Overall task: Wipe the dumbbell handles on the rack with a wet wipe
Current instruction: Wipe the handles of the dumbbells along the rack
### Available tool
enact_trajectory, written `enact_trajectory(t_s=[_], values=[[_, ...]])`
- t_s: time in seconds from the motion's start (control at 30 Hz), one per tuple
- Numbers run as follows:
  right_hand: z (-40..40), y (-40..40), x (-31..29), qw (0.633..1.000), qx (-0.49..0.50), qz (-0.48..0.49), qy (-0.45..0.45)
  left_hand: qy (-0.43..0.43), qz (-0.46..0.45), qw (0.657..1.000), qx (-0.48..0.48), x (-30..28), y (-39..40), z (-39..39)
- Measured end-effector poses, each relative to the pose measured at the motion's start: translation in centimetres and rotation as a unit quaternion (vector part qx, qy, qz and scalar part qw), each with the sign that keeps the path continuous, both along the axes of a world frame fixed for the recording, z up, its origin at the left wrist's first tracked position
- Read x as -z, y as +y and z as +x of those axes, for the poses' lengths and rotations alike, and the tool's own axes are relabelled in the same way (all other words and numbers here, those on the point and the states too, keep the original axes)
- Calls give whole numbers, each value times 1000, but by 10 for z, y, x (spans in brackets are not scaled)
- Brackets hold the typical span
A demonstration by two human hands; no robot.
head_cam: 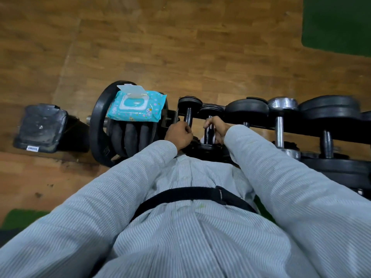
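Head view, looking steeply down over a striped shirt [200,237] and a black strap [186,194] that fill the lower frame and hide the near side of the rack [301,125]. Both sleeves cover the wrists. A sliver of white wipe [202,139] shows just below the right hand [217,127]; most of it is hidden under the fingers and the dumbbell handle [208,133]. The right grip is curled round that handle, apparently with the wipe. The left hand [179,135] is fisted round the bottom of the neighbouring handle [188,119], left of the right hand; its fingertips cannot be seen.

Right of the hands the rack runs on with black plate dumbbells and one chrome dumbbell [280,125], the farthest cut off at the frame edge. Left of the hands, a teal wipes pack [138,109] with its white lid flipped up lies on stacked black plates [124,135]. Farther left stands a scuffed black block [43,128], hard to identify. Beyond the rack lies a wood-pattern floor [160,47] with a green mat [337,25] at the top right corner.

The handles are short, dark and dull, standing between round black ends.
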State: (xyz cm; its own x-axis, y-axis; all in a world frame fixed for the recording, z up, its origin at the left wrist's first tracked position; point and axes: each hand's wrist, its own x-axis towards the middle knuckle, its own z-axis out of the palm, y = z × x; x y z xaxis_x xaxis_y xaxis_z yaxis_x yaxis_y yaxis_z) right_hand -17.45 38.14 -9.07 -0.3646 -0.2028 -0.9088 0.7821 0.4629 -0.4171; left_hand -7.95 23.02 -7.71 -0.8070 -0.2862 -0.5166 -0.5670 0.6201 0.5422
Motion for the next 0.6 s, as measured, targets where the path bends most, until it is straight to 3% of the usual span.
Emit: enact_trajectory(t_s=[0.1,0.17,0.27,0.33,0.4,0.5,0.6], values=[[-2,-3,16,998,-54,11,23,0,0,1000,-7,1,1,1],[6,-7,4,987,-116,93,63,1,-1,1000,-8,1,2,1],[19,-4,-12,948,-205,201,140,3,-6,1000,-2,-1,2,-1],[29,3,-20,917,-278,212,194,1,-3,1000,4,0,1,-1],[42,11,-30,859,-374,213,277,1,2,1000,8,2,0,-1],[58,27,-33,739,-507,209,390,4,4,1000,15,3,-3,-2],[57,46,-28,642,-586,177,462,6,6,1000,18,4,-4,-4]])
